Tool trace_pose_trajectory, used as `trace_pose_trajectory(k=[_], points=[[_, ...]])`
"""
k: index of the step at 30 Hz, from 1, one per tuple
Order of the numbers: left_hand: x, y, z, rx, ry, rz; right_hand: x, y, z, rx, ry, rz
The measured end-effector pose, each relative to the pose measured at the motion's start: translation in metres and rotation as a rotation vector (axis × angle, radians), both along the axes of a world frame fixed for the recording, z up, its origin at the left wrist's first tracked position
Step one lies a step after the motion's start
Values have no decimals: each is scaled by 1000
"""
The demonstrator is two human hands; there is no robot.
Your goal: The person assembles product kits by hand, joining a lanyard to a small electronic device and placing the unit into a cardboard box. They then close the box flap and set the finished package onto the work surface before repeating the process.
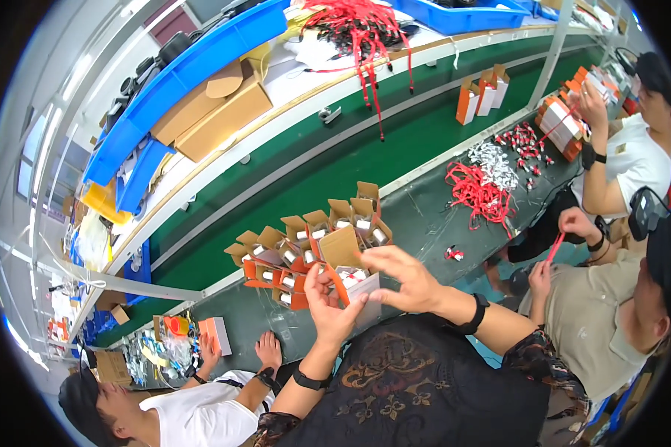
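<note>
The left hand [334, 307] grips an open orange-and-white cardboard box [353, 281]; the right hand [404, 279] hovers spread. Many open boxes [298, 246] wait on the desk [417, 216].

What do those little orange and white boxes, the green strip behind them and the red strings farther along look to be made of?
Small boxes: likely thin cardboard, brown inside the open flaps, printed orange and white outside. The left hand holds one box, the right hand beside it. Green strip: probably matte rubber or fabric belting. Red strings: seemingly soft woven cord, lying limp and tangled.
</note>
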State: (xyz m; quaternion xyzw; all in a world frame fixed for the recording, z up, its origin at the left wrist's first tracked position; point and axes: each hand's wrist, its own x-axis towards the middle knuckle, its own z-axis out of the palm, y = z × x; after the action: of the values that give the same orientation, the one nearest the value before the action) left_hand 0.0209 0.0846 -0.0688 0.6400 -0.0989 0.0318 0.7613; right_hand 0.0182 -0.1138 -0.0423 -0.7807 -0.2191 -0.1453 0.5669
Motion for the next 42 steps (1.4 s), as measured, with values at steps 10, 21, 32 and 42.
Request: trace_pose_trajectory(k=[10, 21, 32, 42], points=[[25, 20, 16, 124, -101, -433, 15, 13, -13, 411, -66, 225], [28, 14, 43, 67, 37, -332, 15, 2, 30, 153, 17, 24], [22, 27, 34, 292, -17, -398, 3, 2, 6, 350, 301, 88], [13, 28, 43, 119, 243, -266, 6, 19, 6, 204, 204, 42]])
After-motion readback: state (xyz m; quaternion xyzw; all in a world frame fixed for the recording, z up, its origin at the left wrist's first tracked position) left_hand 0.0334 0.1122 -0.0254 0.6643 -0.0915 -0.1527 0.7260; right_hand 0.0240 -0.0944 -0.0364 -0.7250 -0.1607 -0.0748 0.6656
